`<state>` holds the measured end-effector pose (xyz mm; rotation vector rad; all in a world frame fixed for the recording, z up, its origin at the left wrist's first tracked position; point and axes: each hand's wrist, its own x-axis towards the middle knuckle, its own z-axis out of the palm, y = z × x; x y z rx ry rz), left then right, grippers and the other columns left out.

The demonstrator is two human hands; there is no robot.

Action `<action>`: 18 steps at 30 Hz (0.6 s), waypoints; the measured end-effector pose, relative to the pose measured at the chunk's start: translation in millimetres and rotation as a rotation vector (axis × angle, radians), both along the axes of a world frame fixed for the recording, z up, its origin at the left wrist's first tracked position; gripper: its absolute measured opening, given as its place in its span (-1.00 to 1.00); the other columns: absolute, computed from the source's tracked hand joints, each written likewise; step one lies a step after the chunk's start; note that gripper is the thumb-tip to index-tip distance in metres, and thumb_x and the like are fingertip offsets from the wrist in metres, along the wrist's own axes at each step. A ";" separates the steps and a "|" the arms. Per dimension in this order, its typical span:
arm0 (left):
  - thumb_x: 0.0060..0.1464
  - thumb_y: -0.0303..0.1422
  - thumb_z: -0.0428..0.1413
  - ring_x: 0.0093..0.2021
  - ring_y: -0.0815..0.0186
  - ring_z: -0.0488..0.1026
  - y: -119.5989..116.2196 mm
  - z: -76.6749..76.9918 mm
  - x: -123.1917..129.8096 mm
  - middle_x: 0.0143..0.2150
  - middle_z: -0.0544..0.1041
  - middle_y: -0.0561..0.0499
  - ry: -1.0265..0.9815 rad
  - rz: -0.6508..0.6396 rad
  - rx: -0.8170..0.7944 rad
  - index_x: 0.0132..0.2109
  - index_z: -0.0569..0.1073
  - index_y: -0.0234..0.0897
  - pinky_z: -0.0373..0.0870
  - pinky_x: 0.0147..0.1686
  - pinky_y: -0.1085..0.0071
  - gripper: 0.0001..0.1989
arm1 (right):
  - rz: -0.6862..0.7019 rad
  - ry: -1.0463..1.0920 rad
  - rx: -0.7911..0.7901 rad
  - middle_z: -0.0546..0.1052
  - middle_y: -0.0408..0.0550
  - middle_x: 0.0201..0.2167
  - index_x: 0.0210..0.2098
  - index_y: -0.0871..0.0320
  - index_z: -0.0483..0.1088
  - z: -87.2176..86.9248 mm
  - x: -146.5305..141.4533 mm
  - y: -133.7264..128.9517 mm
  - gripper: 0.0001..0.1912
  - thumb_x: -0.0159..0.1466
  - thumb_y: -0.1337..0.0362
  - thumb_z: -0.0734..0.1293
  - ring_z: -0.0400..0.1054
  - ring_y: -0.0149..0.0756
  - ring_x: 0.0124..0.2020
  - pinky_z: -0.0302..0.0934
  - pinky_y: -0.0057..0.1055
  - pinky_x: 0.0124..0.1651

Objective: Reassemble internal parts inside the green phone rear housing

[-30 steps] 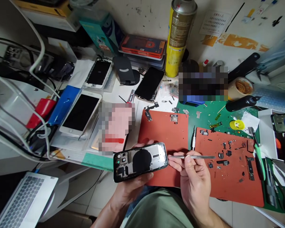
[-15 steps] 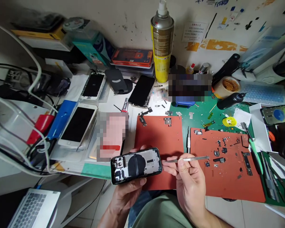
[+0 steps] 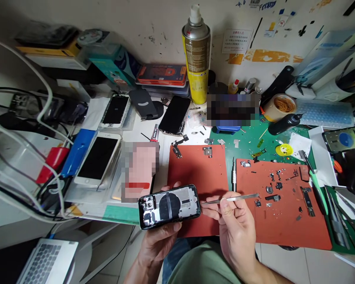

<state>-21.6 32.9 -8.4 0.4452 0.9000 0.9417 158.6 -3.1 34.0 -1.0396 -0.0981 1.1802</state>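
An opened phone housing [image 3: 185, 201], black-edged with a grey inside and a round black pad, is gripped by my left hand [image 3: 161, 236] from below and behind. It is held tilted over the front edge of the left red mat [image 3: 199, 165]. My right hand [image 3: 235, 225] pinches metal tweezers [image 3: 244, 197] between thumb and fingers. The tweezers' tips are at the right end of the housing; whether they touch it is too small to tell. Small metal parts [image 3: 207, 151] lie at the top of the left mat.
A second red mat [image 3: 284, 228] at the right bears several small phone parts. A silver screwdriver [image 3: 234, 175] lies between the mats. Behind stand a yellow spray can [image 3: 197, 63] and a black phone [image 3: 175, 114]. A white phone [image 3: 99, 157] and cables [image 3: 49, 94] are at the left.
The view has shifted slightly. The housing is tilted a little more toward the camera, and the tweezers' tips stay by its right end. Both hands keep their hold.
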 end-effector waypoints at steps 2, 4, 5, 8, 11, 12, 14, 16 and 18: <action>0.01 -0.42 0.48 0.55 -0.10 0.28 0.7 3.6 2.0 0.53 0.40 0.10 -0.009 -0.021 -0.002 0.33 0.46 0.22 0.28 0.51 -0.06 -0.21 | 0.000 -0.012 -0.008 0.71 -0.04 -0.25 -0.19 0.10 0.52 -0.4 1.0 -0.1 -0.79 0.39 0.12 0.54 0.70 -0.23 -0.34 0.67 -0.20 -0.14; 0.04 -0.43 0.47 0.56 -0.08 0.27 1.8 8.4 4.7 0.52 0.42 0.13 -0.021 -0.042 0.001 0.31 0.48 0.25 0.22 0.53 -0.09 -0.25 | 0.006 -0.031 -0.015 0.72 -0.04 -0.24 -0.19 0.10 0.54 -1.0 2.8 -0.5 -0.80 0.38 0.13 0.54 0.71 -0.22 -0.33 0.67 -0.22 -0.15; 0.06 -0.43 0.46 0.56 -0.07 0.27 2.3 10.5 6.1 0.51 0.43 0.14 -0.031 -0.052 0.004 0.30 0.49 0.26 0.21 0.54 -0.09 -0.27 | 0.013 -0.042 -0.018 0.72 -0.03 -0.24 -0.19 0.09 0.54 -1.3 3.8 -0.8 -0.81 0.39 0.13 0.54 0.72 -0.21 -0.31 0.67 -0.24 -0.15; 0.10 -0.46 0.44 0.57 -0.04 0.25 3.1 11.8 9.7 0.50 0.44 0.14 -0.075 -0.067 0.023 0.30 0.48 0.27 0.25 0.52 -0.07 -0.28 | 0.030 -0.079 -0.029 0.74 0.00 -0.22 -0.20 0.09 0.56 -2.1 7.2 -1.5 -0.84 0.40 0.15 0.53 0.74 -0.18 -0.24 0.66 -0.30 -0.12; 0.11 -0.48 0.43 0.55 -0.03 0.29 2.1 4.7 12.9 0.50 0.44 0.10 -0.124 -0.045 0.075 0.32 0.47 0.23 0.39 0.44 0.00 -0.27 | 0.043 -0.111 -0.035 0.74 0.01 -0.25 -0.21 0.09 0.57 -3.0 10.0 -2.4 -0.85 0.39 0.18 0.53 0.74 -0.15 -0.22 0.66 -0.30 -0.12; 0.10 -0.49 0.42 0.54 -0.03 0.31 1.5 1.7 14.2 0.49 0.45 0.08 -0.132 -0.030 0.097 0.32 0.47 0.20 0.43 0.41 0.02 -0.28 | 0.047 -0.122 -0.035 0.74 0.00 -0.26 -0.22 0.09 0.57 -3.4 10.7 -3.0 -0.86 0.39 0.18 0.53 0.74 -0.14 -0.24 0.66 -0.27 -0.14; 0.07 -0.51 0.43 0.53 -0.06 0.31 0.3 -2.8 17.3 0.46 0.48 0.03 -0.139 0.007 0.129 0.30 0.48 0.14 0.47 0.37 0.00 -0.28 | 0.052 -0.150 -0.039 0.73 -0.03 -0.31 -0.22 0.09 0.58 -4.6 11.8 -4.5 -0.87 0.39 0.19 0.53 0.74 -0.11 -0.26 0.67 -0.21 -0.17; 0.02 -0.52 0.45 0.53 -0.10 0.30 -0.5 -4.1 20.6 0.43 0.50 0.00 -0.135 0.048 0.122 0.27 0.49 0.10 0.49 0.36 -0.04 -0.28 | 0.050 -0.187 -0.056 0.71 -0.05 -0.35 -0.22 0.08 0.58 -6.4 12.8 -6.4 -0.88 0.39 0.20 0.53 0.73 -0.10 -0.28 0.68 -0.18 -0.18; -0.03 -0.52 0.48 0.53 -0.13 0.31 -0.8 -2.6 23.6 0.40 0.53 -0.02 -0.137 0.072 0.085 0.25 0.50 0.08 0.51 0.34 -0.06 -0.27 | 0.047 -0.220 -0.082 0.69 -0.06 -0.36 -0.22 0.09 0.58 -8.5 13.8 -8.2 -0.88 0.39 0.20 0.53 0.73 -0.11 -0.26 0.67 -0.17 -0.16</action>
